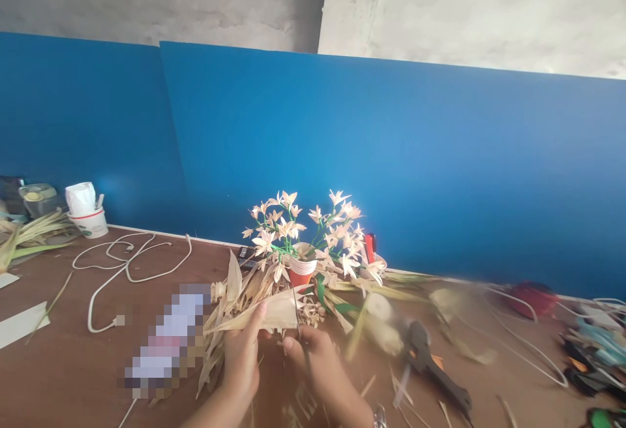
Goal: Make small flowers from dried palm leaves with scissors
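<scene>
My left hand [242,356] pinches a broad, pale dried corn husk [276,310] between thumb and fingers. In my right hand [317,359] is a pair of scissors [296,307], its thin dark blade upright against the husk's right end. The handles are partly hidden by my fingers. Just beyond the hands, white husk flowers [288,227] on green stems stand in and around stacked paper cups [302,270], orange below and white at the rim. Loose dried husks [215,343] lie piled around the cups and beside my left hand.
A black glue gun [435,366] lies to the right on the brown table [161,265]. White cables [130,261] curl at the left, near a pixelated phone-shaped object [169,336]. A white tub [89,222] stands far left; a blue partition [391,154] rises behind.
</scene>
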Demonstrator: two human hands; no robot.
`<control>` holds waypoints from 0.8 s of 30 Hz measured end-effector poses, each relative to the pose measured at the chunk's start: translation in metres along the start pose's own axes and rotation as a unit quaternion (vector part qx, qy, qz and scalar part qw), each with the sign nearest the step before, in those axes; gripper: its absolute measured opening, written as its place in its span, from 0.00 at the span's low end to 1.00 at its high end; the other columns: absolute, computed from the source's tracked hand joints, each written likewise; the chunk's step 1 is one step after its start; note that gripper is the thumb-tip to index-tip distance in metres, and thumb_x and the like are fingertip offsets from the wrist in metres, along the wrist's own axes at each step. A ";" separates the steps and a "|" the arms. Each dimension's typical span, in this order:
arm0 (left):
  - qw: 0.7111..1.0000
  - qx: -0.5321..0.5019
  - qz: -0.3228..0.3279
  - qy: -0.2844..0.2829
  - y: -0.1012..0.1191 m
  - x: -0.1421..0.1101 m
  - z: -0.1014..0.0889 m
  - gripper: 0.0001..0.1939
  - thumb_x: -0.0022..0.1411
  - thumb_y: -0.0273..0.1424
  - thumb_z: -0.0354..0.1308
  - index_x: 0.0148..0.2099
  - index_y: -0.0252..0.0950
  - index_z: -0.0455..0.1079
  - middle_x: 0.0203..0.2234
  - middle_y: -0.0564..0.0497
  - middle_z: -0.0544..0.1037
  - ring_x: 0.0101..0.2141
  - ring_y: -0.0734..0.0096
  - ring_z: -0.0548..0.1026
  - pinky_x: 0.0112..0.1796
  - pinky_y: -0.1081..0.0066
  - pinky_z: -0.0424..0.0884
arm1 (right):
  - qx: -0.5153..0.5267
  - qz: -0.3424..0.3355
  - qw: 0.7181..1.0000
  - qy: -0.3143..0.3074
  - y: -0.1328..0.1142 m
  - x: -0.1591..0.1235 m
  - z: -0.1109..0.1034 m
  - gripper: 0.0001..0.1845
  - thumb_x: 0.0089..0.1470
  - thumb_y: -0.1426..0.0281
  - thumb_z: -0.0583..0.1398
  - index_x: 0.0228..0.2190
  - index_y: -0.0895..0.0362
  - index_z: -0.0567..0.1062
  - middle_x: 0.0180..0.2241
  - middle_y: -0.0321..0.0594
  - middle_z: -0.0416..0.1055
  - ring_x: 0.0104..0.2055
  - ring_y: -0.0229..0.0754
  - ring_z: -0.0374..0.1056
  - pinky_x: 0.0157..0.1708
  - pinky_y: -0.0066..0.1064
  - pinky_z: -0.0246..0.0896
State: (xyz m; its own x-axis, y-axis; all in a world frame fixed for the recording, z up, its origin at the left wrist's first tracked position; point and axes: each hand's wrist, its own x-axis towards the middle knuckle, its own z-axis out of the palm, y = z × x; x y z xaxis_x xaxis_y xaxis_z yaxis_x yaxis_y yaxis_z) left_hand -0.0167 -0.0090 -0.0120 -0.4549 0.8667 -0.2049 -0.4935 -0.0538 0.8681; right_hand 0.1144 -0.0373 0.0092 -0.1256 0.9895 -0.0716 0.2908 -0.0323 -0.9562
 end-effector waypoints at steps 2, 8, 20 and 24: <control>1.000 -0.002 -0.013 -0.010 0.001 0.000 0.000 0.20 0.40 0.35 0.70 0.36 0.30 0.76 0.29 0.46 0.80 0.25 0.64 0.76 0.22 0.71 0.70 | 0.004 0.004 1.000 0.003 -0.001 0.002 0.001 0.32 0.42 0.42 0.58 0.26 0.62 0.75 0.20 0.38 0.67 0.24 0.39 0.60 0.24 0.28 0.57; 1.000 -0.003 -0.030 0.005 0.003 0.000 0.000 0.20 0.40 0.34 0.70 0.36 0.29 0.75 0.29 0.45 0.80 0.24 0.65 0.75 0.21 0.71 0.70 | 0.007 -0.005 0.999 0.039 0.004 0.007 0.007 0.30 0.41 0.44 0.60 0.23 0.63 0.75 0.20 0.37 0.65 0.25 0.37 0.58 0.25 0.27 0.55; 1.000 -0.007 -0.011 -0.002 -0.002 0.006 -0.003 0.20 0.42 0.35 0.69 0.38 0.30 0.75 0.35 0.42 0.81 0.35 0.56 0.78 0.34 0.65 0.73 | 0.019 0.004 0.999 0.026 0.003 0.009 0.006 0.29 0.41 0.45 0.61 0.20 0.61 0.72 0.17 0.33 0.61 0.22 0.34 0.55 0.22 0.25 0.51; 0.999 -0.014 -0.028 -0.016 0.003 0.008 0.000 0.19 0.42 0.38 0.68 0.35 0.31 0.73 0.28 0.46 0.80 0.31 0.58 0.78 0.32 0.67 0.72 | 0.020 0.020 0.999 -0.020 0.007 0.008 0.001 0.28 0.42 0.45 0.61 0.22 0.59 0.71 0.16 0.32 0.60 0.20 0.35 0.57 0.21 0.26 0.52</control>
State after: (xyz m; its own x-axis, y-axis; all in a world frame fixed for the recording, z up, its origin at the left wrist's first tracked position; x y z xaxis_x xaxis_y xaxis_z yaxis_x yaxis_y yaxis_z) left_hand -0.0219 -0.0029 -0.0113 -0.4025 0.8839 -0.2382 -0.5388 -0.0183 0.8422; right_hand 0.1144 -0.0296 0.0020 -0.1515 0.9810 -0.1209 0.2593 -0.0786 -0.9626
